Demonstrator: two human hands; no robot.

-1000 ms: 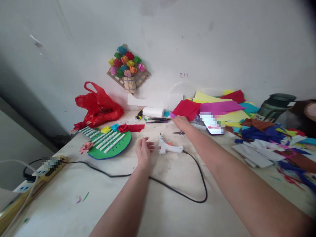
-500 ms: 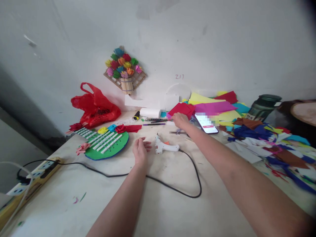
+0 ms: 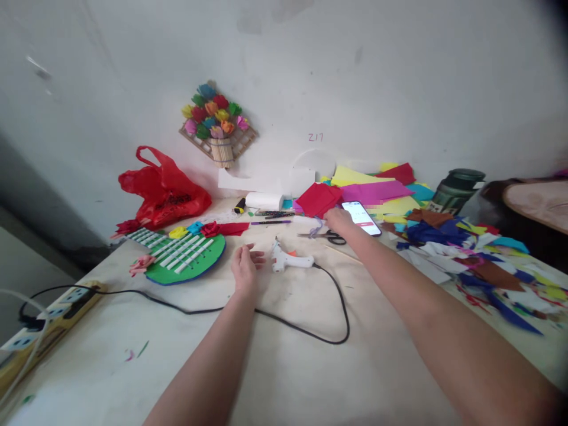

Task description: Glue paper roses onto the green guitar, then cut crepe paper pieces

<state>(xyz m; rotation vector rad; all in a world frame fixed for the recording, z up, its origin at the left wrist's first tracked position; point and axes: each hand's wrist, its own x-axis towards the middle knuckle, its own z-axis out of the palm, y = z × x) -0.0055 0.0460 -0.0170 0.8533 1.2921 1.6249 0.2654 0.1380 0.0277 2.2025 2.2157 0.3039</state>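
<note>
A person's bare arms reach over a pale tabletop (image 3: 284, 390), with a white glue gun (image 3: 293, 260) lying between them; clock positions are read from that tool. At 9 o'clock, the left hand (image 3: 246, 266) hangs just beside it, fingers loosely curled and parted, gripping nothing. At 2 o'clock, the right hand (image 3: 338, 219) is bent downward between folded red paper (image 3: 318, 198) at 1 o'clock and a lit smartphone (image 3: 364, 223); its fingertips are hidden, so how far it is open and whether it holds anything cannot be told. Black-handled scissors (image 3: 336, 238) lie just below the right hand, also toward 2 o'clock, with a thin stick (image 3: 342, 254) nearby. Pens (image 3: 271, 222) sit at 11 o'clock, a green disc (image 3: 210, 260) with white strips and paper flowers farther out at 9, a red plastic bag (image 3: 166, 192) at 10, and heaped colored scraps (image 3: 444, 231) at 3. A black cord (image 3: 302, 329) trails from the glue gun's handle, looping through 4 o'clock.
</note>
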